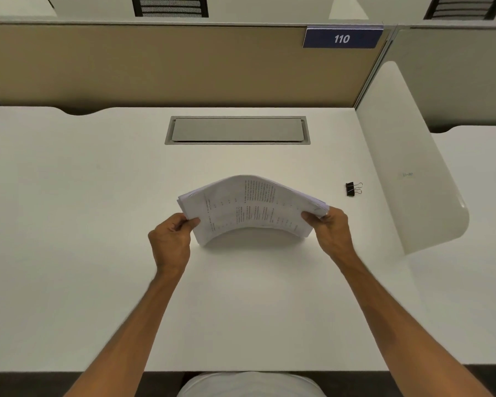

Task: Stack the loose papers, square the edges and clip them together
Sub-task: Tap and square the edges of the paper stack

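Observation:
A stack of printed white papers (249,207) is held between both hands over the middle of the white desk (98,196). The stack bows upward in an arch, its lower edge touching the desk. My left hand (171,239) grips the stack's left end, thumb on top. My right hand (330,227) grips the right end the same way. The sheet edges on both ends look slightly fanned. A black binder clip (353,189) lies on the desk to the right of the papers, apart from them and from my right hand.
A grey cable hatch (236,130) is set into the desk behind the papers. A tan partition (155,64) with a blue "110" sign (342,38) closes the back. A white side divider (410,167) stands at the right.

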`<action>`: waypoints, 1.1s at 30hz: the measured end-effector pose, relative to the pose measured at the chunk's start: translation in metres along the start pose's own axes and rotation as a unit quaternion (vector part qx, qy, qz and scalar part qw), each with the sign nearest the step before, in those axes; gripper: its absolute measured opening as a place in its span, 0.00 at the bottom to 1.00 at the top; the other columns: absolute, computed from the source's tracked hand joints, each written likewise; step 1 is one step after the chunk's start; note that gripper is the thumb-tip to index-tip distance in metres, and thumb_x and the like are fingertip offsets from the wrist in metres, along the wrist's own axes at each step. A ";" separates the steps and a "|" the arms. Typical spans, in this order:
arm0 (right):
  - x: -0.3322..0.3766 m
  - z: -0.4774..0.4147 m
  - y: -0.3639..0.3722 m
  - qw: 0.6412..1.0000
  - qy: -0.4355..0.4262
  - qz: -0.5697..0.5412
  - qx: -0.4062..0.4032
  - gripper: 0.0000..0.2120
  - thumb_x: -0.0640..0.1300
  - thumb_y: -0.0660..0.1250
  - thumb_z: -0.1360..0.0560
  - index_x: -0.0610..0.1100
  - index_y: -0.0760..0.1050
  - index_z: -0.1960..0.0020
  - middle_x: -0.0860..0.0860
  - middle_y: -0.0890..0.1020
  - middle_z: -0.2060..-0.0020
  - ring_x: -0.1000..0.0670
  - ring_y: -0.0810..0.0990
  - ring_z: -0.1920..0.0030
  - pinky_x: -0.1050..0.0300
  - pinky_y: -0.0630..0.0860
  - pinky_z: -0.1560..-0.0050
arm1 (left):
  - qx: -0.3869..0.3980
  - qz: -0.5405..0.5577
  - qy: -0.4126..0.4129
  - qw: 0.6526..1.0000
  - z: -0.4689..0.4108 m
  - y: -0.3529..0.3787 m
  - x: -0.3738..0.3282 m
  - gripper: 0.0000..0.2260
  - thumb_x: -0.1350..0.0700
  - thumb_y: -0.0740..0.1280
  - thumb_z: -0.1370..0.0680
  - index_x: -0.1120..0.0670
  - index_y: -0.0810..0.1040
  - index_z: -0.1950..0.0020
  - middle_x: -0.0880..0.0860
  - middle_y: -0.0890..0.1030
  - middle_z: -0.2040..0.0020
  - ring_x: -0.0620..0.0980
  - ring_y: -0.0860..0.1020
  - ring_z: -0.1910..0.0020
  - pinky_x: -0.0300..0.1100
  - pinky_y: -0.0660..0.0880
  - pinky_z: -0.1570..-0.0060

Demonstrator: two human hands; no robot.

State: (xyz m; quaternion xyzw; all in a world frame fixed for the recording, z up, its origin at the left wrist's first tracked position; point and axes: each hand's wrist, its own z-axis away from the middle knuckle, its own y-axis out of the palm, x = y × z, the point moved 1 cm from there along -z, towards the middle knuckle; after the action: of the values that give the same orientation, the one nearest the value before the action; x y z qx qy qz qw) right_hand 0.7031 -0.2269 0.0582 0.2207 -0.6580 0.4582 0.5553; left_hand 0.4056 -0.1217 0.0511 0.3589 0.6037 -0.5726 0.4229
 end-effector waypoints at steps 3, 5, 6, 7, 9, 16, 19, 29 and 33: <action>-0.008 0.003 0.005 0.999 0.031 -0.015 0.008 0.15 0.33 0.70 0.23 0.37 0.80 0.37 0.45 0.85 0.49 0.49 0.83 0.48 0.75 0.75 0.58 | 0.034 -0.019 0.003 0.999 0.005 0.001 0.008 0.05 0.62 0.70 0.22 0.58 0.82 0.47 0.43 0.82 0.59 0.48 0.79 0.58 0.40 0.78 0.53; -0.010 0.004 0.008 0.998 0.052 -0.036 0.004 0.15 0.35 0.71 0.24 0.39 0.80 0.37 0.46 0.85 0.50 0.45 0.83 0.46 0.74 0.76 0.59 | 0.056 -0.010 0.013 0.998 0.008 0.002 0.009 0.08 0.61 0.66 0.19 0.56 0.79 0.40 0.44 0.81 0.53 0.47 0.79 0.52 0.33 0.75 0.52; -0.010 0.004 0.008 0.997 0.055 -0.048 0.001 0.16 0.35 0.71 0.24 0.41 0.80 0.37 0.47 0.85 0.49 0.45 0.83 0.45 0.72 0.77 0.59 | 0.064 -0.001 0.018 0.998 0.010 0.004 0.008 0.09 0.60 0.64 0.18 0.55 0.77 0.38 0.45 0.81 0.50 0.46 0.79 0.50 0.33 0.75 0.51; -0.008 0.005 0.008 0.996 0.053 -0.065 -0.002 0.16 0.35 0.72 0.25 0.42 0.80 0.37 0.48 0.85 0.48 0.46 0.83 0.45 0.70 0.78 0.57 | 0.071 0.011 0.019 0.997 0.012 0.005 0.005 0.09 0.59 0.63 0.17 0.53 0.74 0.36 0.45 0.80 0.47 0.45 0.79 0.48 0.34 0.74 0.50; -0.002 0.007 0.008 0.992 0.042 -0.116 -0.014 0.17 0.36 0.73 0.25 0.43 0.78 0.37 0.48 0.85 0.46 0.49 0.83 0.45 0.64 0.79 0.53 | 0.081 0.052 0.009 0.995 0.016 0.010 -0.003 0.10 0.57 0.61 0.16 0.49 0.70 0.35 0.45 0.79 0.44 0.42 0.77 0.44 0.32 0.74 0.50; 0.030 0.018 0.018 0.971 0.017 -0.212 -0.106 0.08 0.45 0.66 0.19 0.39 0.73 0.47 0.53 0.78 0.60 0.62 0.78 0.62 0.70 0.74 0.63 | -0.005 0.171 -0.024 0.985 0.021 0.025 -0.025 0.11 0.42 0.64 0.20 0.47 0.70 0.44 0.46 0.77 0.49 0.45 0.76 0.50 0.36 0.75 0.53; 0.038 0.015 0.024 0.965 0.055 -0.210 -0.145 0.13 0.53 0.65 0.20 0.42 0.72 0.52 0.55 0.76 0.64 0.58 0.75 0.63 0.70 0.71 0.66 | -0.058 0.187 -0.069 0.978 0.021 0.031 -0.040 0.15 0.42 0.62 0.18 0.54 0.70 0.47 0.46 0.76 0.54 0.43 0.75 0.56 0.29 0.73 0.62; 0.039 0.008 0.026 0.966 0.076 -0.182 -0.168 0.11 0.52 0.65 0.20 0.44 0.73 0.53 0.54 0.76 0.64 0.52 0.73 0.61 0.64 0.70 0.65 | -0.080 0.161 -0.095 0.979 0.012 0.032 -0.047 0.13 0.45 0.61 0.17 0.55 0.71 0.50 0.47 0.75 0.58 0.45 0.74 0.60 0.38 0.73 0.63; 0.040 0.006 0.022 0.970 0.067 -0.192 -0.133 0.12 0.52 0.67 0.20 0.43 0.74 0.49 0.53 0.78 0.62 0.52 0.76 0.59 0.68 0.73 0.66 | -0.056 0.175 -0.092 0.979 0.008 0.032 -0.047 0.11 0.46 0.60 0.17 0.54 0.70 0.47 0.47 0.75 0.56 0.47 0.75 0.57 0.35 0.73 0.63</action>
State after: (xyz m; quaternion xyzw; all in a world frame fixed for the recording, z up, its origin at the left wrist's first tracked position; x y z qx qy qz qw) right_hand 0.6709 -0.2129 0.0875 0.2361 -0.6199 0.2655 0.6996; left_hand 0.4539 -0.1247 0.0817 0.3806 0.5210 -0.4857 0.5897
